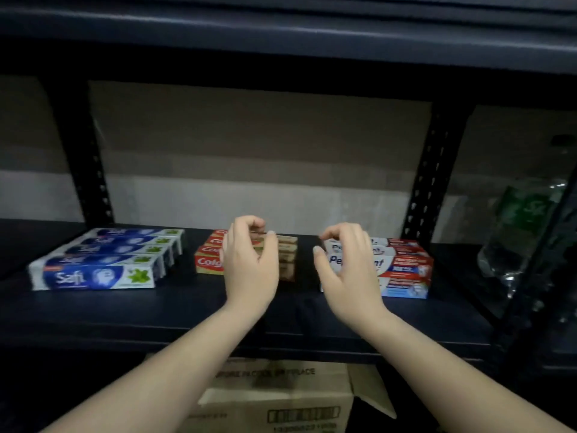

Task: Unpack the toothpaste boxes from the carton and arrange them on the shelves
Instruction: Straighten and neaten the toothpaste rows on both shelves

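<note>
Toothpaste boxes [246,256] on shelf [125,310] behind left hand [249,264] and right hand [348,267], hands curled, empty

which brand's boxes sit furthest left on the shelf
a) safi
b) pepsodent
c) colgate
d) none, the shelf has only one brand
a, the blue and white Safi boxes lie at the left end of the shelf, with the red Colgate boxes in the middle and the Pepsodent boxes to the right.
</note>
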